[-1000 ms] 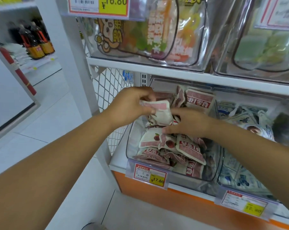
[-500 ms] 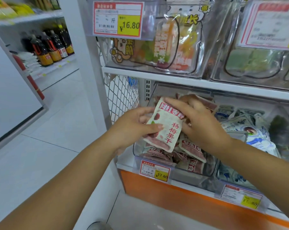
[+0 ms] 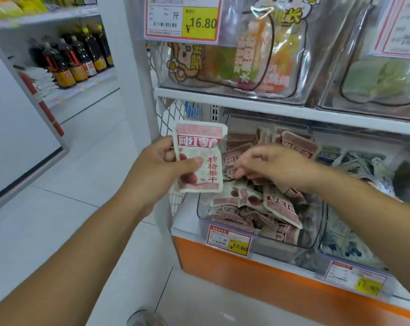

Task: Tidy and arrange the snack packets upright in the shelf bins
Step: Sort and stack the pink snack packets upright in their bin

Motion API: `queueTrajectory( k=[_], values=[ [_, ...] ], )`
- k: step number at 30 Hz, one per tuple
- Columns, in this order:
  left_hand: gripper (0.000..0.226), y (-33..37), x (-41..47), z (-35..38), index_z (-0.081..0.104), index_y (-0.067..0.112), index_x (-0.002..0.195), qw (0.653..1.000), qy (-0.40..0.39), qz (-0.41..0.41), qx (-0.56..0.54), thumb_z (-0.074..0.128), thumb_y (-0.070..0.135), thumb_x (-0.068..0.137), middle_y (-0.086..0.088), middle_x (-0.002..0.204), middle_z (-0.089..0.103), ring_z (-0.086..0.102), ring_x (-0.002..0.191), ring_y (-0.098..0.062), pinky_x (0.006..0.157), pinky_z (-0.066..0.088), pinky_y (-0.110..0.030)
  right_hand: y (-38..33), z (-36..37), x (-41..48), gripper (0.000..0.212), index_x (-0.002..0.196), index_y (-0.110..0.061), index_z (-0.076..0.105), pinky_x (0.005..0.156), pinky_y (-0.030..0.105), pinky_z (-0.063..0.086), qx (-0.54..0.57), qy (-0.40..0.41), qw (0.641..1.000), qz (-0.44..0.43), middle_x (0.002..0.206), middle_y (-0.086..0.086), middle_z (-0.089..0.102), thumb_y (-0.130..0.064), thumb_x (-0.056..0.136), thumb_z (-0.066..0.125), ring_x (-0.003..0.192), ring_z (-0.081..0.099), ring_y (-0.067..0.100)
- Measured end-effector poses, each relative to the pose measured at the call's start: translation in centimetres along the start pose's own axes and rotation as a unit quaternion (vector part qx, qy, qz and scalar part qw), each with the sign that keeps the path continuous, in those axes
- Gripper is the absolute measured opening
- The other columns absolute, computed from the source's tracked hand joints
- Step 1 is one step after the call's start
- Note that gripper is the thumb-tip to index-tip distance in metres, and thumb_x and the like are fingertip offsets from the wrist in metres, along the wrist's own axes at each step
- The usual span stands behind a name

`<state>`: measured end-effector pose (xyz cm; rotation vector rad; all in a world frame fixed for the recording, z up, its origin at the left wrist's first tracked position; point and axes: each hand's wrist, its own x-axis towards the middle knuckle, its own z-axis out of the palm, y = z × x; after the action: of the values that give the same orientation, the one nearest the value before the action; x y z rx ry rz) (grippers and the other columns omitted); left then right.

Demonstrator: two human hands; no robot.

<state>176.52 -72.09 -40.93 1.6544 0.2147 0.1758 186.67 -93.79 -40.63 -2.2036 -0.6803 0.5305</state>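
The left hand (image 3: 156,170) holds one pink and white packet (image 3: 199,158) up in the air, by the left edge of the clear bin (image 3: 317,231). Its grip is clamped on the packet, with the thumb across the front and the fingers behind. The packet stands straight up, with its red name band at the top. It is not in the bin yet.

The right hand (image 3: 274,165) reaches over the middle of the bin, and its fingers point down at the pile. This hand is blurry, so I cannot tell if its grip is apart or has pinched something.

Inside the bin, the other packets (image 3: 269,203) look the same as the held one. A few stand along the back edge. Near the front edge they lie flat and crooked, one on top of another. A price tag (image 3: 228,240) hangs on the front edge.

To the right, on the same shelf (image 3: 246,274), are blue and white packets (image 3: 354,161) in the next bin.

I think the step now is sorting this pile, and there is a lot left to do. The next move likely needs a gap at the back edge, so the held packet can go in standing up.
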Motion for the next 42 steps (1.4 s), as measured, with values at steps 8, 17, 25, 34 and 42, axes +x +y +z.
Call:
queueTrajectory(
  k=[8, 17, 25, 34, 42],
  values=[
    [0.03, -0.1, 0.0, 0.4, 0.066, 0.017, 0.112, 1.0, 0.013, 0.022, -0.006, 0.072, 0.005, 0.085, 0.006, 0.098, 0.077, 0.074, 0.088, -0.011, 0.066, 0.056, -0.018, 2.8, 3.9, 4.6, 0.084, 0.125, -0.024, 0.051, 0.09, 0.035, 0.047, -0.478, -0.126, 0.865, 0.081, 0.127, -0.005, 0.057, -0.084, 0.066, 0.054, 0.108, 0.055, 0.02],
    [0.034, -0.4, 0.0, 0.3, 0.063, 0.023, 0.116, 0.998, 0.035, 0.026, 0.037, 0.073, 0.012, 0.086, 0.012, 0.101, 0.075, 0.072, 0.091, -0.004, 0.074, 0.056, -0.022, 1.8, 3.0, 1.1, 0.025, 0.087, -0.013, 0.07, 0.067, 0.03, 0.05, -0.312, -0.021, 0.95, -0.015, 0.084, 0.001, 0.07, -0.034, 0.093, 0.056, 0.074, 0.062, 0.016],
    [0.04, -0.2, -0.6, 1.3, 0.055, 0.027, 0.115, 0.989, 0.002, 0.018, 0.145, 0.076, 0.017, 0.084, 0.014, 0.103, 0.071, 0.068, 0.091, -0.003, 0.074, 0.055, -0.022, 1.2, 0.9, -2.9, 0.017, 0.079, -0.019, 0.061, 0.053, 0.015, 0.037, -0.017, 0.126, 0.992, -0.003, 0.076, -0.008, 0.058, -0.024, 0.095, 0.058, 0.056, 0.048, 0.0],
    [0.012, -0.1, 0.2, 5.0, 0.058, 0.03, 0.107, 0.999, -0.017, -0.034, 0.031, 0.059, 0.036, 0.096, 0.001, 0.1, 0.073, 0.072, 0.089, -0.019, 0.082, 0.059, -0.046, 0.4, 3.2, -5.3, 0.011, 0.097, -0.021, 0.066, 0.075, 0.025, 0.049, -0.221, 0.246, 0.924, -0.192, 0.129, -0.009, 0.06, -0.019, 0.096, 0.054, 0.079, 0.059, -0.005],
    [0.028, -0.8, 0.3, 5.7, 0.064, 0.02, 0.112, 0.998, -0.02, -0.014, -0.055, 0.071, 0.009, 0.087, -0.001, 0.101, 0.076, 0.073, 0.094, -0.021, 0.08, 0.059, -0.042, 1.3, 2.7, -5.1, 0.031, 0.112, -0.027, 0.065, 0.093, 0.005, 0.034, -0.153, 0.219, 0.945, -0.189, 0.131, -0.015, 0.044, -0.042, 0.085, 0.064, 0.115, 0.044, -0.002]
  ],
)
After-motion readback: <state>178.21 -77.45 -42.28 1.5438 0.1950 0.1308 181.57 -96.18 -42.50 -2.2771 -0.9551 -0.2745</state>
